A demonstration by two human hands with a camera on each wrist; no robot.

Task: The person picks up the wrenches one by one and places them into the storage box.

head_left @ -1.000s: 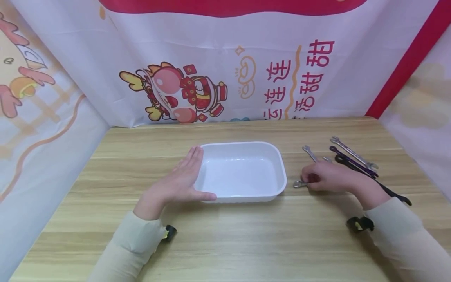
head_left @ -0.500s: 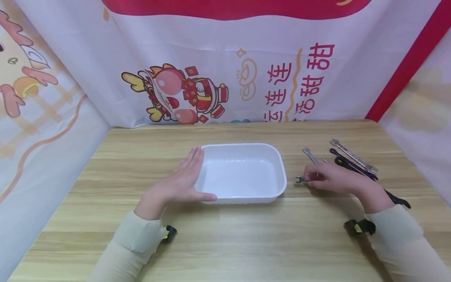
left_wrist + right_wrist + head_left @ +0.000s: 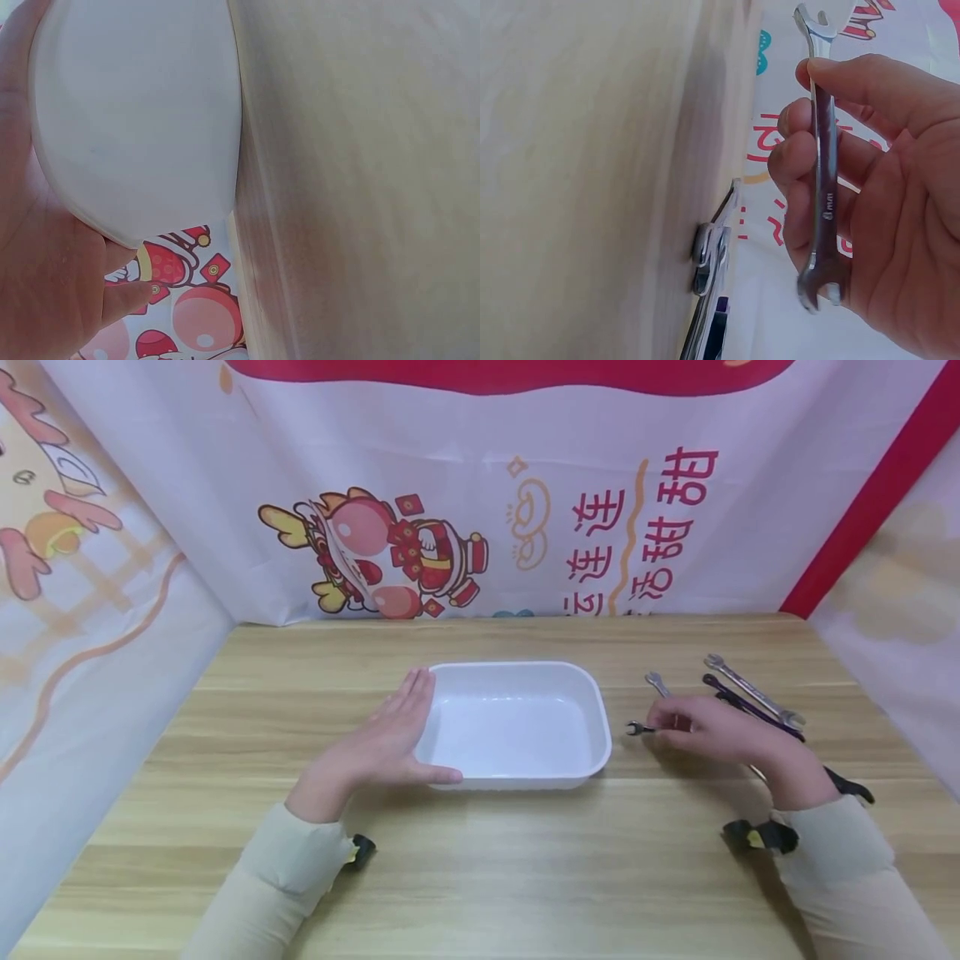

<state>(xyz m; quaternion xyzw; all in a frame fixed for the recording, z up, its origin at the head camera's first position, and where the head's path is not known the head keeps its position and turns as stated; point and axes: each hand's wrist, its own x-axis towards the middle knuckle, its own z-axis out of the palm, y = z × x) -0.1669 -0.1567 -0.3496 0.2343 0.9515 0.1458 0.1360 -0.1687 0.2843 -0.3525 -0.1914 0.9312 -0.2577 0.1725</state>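
Note:
A white rectangular tub (image 3: 517, 727) sits on the table. Against its left end rests my left hand (image 3: 378, 752), fingers straight along the side and thumb over the front corner; the left wrist view also shows the tub's wall (image 3: 142, 112) against the palm. To the right of the tub, my right hand (image 3: 712, 731) grips a small silver double open-ended wrench. In the right wrist view the wrench (image 3: 825, 172) is held off the table between thumb and fingers, with both open ends showing. More wrenches lie beyond and under this hand, partly hidden by it.
A silver wrench (image 3: 656, 681) lies right of the tub. Farther right are a longer silver wrench (image 3: 750, 689) and dark wrenches, one with a black end (image 3: 851, 785). A printed cloth (image 3: 450, 443) hangs along the table's back edge.
My right hand has lifted the small wrench up from the table and drawn slightly away from where it lay. The left hand and the tub have stayed in place.

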